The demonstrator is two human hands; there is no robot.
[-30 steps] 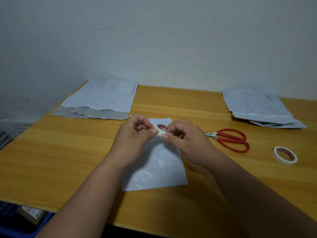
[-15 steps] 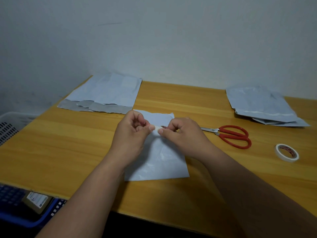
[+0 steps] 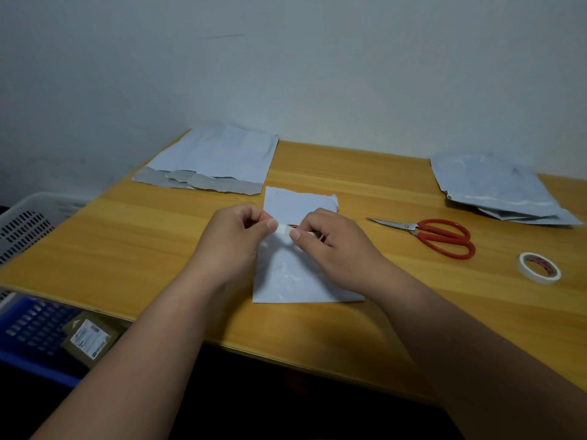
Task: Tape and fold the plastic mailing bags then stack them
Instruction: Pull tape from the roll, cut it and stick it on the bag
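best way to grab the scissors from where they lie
Take the scissors by the red handle loops, coming from the right with the right hand, once it is free. They lie flat on the table, blades pointing left toward the bag, loops at the right end, so that end is probably safest.

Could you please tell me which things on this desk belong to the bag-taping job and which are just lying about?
In use: mailing bag, tape roll held between left hand and right hand, bag stacks, scissors.
Idle: spare tape roll, white basket, blue crate.
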